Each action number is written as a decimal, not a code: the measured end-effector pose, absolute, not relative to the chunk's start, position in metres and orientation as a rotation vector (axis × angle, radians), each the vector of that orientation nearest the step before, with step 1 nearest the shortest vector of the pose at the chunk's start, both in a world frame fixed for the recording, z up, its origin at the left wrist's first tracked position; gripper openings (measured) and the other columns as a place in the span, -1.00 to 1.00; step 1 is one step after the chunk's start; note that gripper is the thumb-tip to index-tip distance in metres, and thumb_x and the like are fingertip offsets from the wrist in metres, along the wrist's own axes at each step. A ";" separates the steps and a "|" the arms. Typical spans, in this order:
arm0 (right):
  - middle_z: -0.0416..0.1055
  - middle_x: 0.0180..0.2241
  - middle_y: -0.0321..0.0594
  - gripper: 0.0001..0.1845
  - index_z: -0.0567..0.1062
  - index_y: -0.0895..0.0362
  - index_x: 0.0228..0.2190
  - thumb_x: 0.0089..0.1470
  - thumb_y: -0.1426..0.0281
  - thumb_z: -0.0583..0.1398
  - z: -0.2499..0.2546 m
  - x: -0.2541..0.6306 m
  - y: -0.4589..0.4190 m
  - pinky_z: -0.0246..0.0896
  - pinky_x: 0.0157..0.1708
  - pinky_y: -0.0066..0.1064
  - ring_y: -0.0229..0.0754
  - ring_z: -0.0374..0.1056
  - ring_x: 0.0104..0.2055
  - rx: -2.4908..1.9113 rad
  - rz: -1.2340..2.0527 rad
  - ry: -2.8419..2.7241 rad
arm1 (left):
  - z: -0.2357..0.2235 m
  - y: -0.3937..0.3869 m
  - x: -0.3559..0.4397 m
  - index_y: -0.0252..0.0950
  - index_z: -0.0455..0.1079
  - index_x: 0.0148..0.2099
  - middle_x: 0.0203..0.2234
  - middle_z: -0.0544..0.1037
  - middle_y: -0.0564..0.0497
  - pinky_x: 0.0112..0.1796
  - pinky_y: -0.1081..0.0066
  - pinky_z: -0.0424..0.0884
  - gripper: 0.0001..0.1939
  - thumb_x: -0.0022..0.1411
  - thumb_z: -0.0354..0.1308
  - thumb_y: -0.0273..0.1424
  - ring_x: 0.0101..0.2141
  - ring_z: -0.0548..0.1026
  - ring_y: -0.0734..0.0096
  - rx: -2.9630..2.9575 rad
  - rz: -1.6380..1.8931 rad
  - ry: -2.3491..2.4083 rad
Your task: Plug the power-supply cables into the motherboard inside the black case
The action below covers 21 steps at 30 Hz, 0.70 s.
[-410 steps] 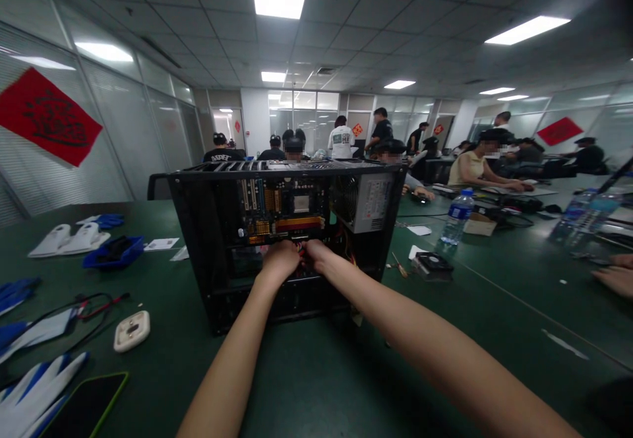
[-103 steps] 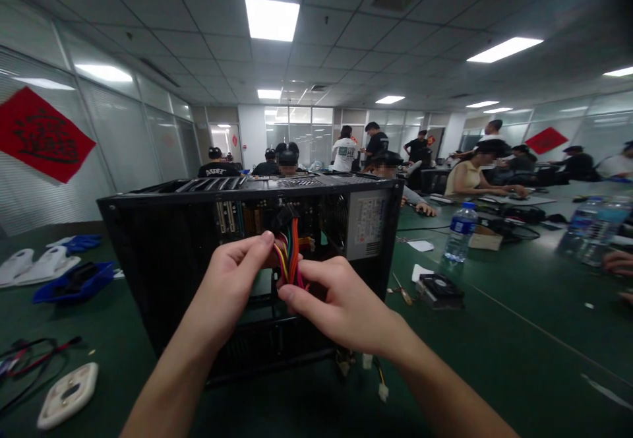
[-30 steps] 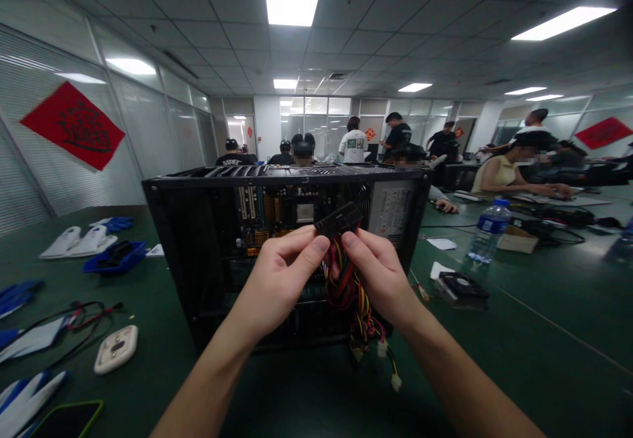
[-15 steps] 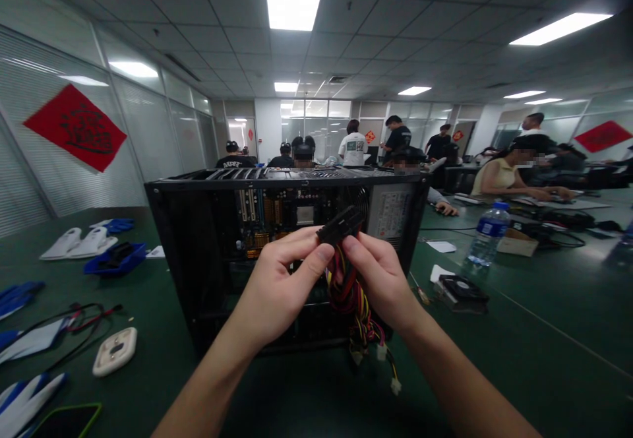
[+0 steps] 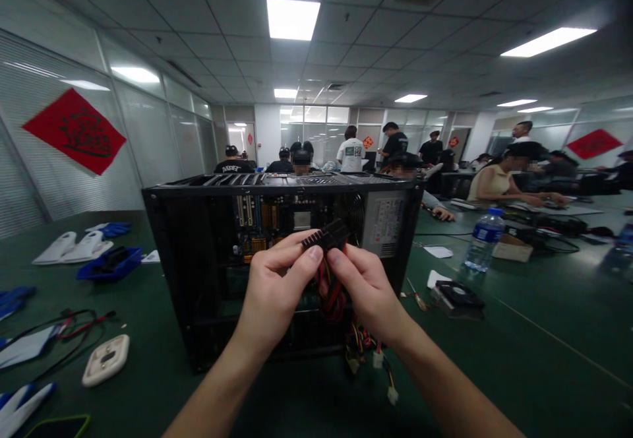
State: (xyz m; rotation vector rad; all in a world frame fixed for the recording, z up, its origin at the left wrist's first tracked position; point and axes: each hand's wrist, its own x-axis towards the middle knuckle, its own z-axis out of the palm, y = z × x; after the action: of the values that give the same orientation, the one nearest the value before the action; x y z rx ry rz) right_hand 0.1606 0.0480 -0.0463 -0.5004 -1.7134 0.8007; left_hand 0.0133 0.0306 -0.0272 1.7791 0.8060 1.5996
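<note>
A black cable connector [image 5: 334, 232] with a ribbed end is held up in front of the open computer case [image 5: 283, 186]. My left hand [image 5: 279, 286] is closed, pinching the ribbed end between thumb and fingers. On the other side, my right hand [image 5: 368, 284] is also closed, its thumb and fingers gripping the connector's lower right part. A bundle of red, yellow and black power cables [image 5: 330, 298] hangs beneath, partly hidden by the right hand. White plugs [image 5: 392, 395] dangle at the lower ends. Behind the hands, the motherboard [image 5: 270, 217] and power supply [image 5: 384, 221] show inside the case.
To the right lie a hard drive [image 5: 459, 298], a screwdriver [image 5: 419, 298] and a water bottle [image 5: 483, 240]. A blue tray [image 5: 109, 265], gloves [image 5: 24, 406], loose thin cables [image 5: 82, 326] and a whitish case [image 5: 106, 360] lie left. Several people sit or stand beyond.
Both hands and the connector have shifted slightly left and down in view. The connector is turned a little, showing more of its ribbed end. The grip stays on it.
</note>
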 end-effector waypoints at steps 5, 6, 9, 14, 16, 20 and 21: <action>0.27 -0.54 -0.33 -0.55 0.34 0.14 -0.52 0.34 0.15 0.07 -0.046 0.163 0.048 0.12 -0.52 -0.50 -0.33 0.16 -0.52 -0.467 0.791 -1.723 | -0.028 0.029 0.016 -0.31 0.49 -0.49 -0.18 0.60 -0.08 -0.01 0.36 0.38 -0.67 0.30 0.15 -0.30 -0.09 0.51 0.20 1.790 1.613 0.783; 0.27 -0.54 -0.33 -0.56 0.35 0.14 -0.51 0.34 0.16 0.06 -0.046 0.164 0.048 0.12 -0.52 -0.50 -0.33 0.16 -0.52 -0.466 0.792 -1.728 | -0.027 0.027 0.016 -0.31 0.47 -0.50 -0.21 0.59 -0.08 -0.03 0.36 0.38 -0.66 0.30 0.15 -0.29 -0.12 0.51 0.22 1.809 1.612 0.805; 0.28 -0.54 -0.33 -0.56 0.38 0.15 -0.50 0.34 0.15 0.07 -0.044 0.166 0.048 0.12 -0.52 -0.49 -0.33 0.15 -0.53 -0.476 0.781 -1.749 | -0.025 0.025 0.017 -0.30 0.41 -0.54 -0.39 0.54 -0.04 -0.19 0.40 0.40 -0.61 0.32 0.12 -0.26 -0.29 0.48 0.30 1.873 1.608 0.898; 0.24 -0.58 -0.36 -0.57 0.35 0.14 -0.53 0.32 0.17 0.10 -0.041 0.167 0.049 0.08 -0.55 -0.49 -0.35 0.11 -0.57 -0.500 0.701 -1.789 | -0.028 0.023 0.018 -0.29 0.38 -0.46 -0.52 0.45 0.04 -0.38 0.47 0.32 -0.66 0.35 0.07 -0.28 -0.45 0.38 0.42 1.998 1.649 1.047; 0.24 -0.60 -0.36 -0.56 0.33 0.14 -0.54 0.32 0.18 0.09 -0.041 0.167 0.049 0.07 -0.56 -0.49 -0.35 0.12 -0.57 -0.509 0.649 -1.795 | -0.027 0.022 0.019 -0.29 0.38 -0.42 -0.50 0.47 0.04 -0.36 0.47 0.33 -0.70 0.36 0.06 -0.30 -0.44 0.41 0.42 2.049 1.651 1.091; 0.24 -0.60 -0.36 -0.56 0.32 0.14 -0.55 0.33 0.20 0.08 -0.041 0.168 0.049 0.07 -0.56 -0.50 -0.35 0.15 -0.57 -0.509 0.586 -1.775 | -0.021 0.015 0.019 -0.29 0.44 -0.23 -0.34 0.57 0.00 -0.26 0.45 0.39 -0.79 0.38 0.01 -0.37 -0.33 0.49 0.37 2.228 1.559 1.122; 0.25 -0.59 -0.36 -0.57 0.33 0.15 -0.54 0.33 0.21 0.08 -0.041 0.168 0.049 0.07 -0.55 -0.50 -0.35 0.16 -0.56 -0.507 0.563 -1.777 | -0.019 0.014 0.018 -0.29 0.45 -0.18 -0.29 0.58 -0.01 -0.23 0.45 0.40 -0.81 0.38 0.02 -0.38 -0.30 0.51 0.36 2.273 1.518 1.127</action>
State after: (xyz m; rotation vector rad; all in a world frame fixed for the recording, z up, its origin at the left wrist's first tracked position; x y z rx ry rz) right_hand 0.1685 0.0490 -0.0408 -0.5070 -1.7770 0.5634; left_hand 0.0180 0.0139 -0.0192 2.2727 1.1267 1.5179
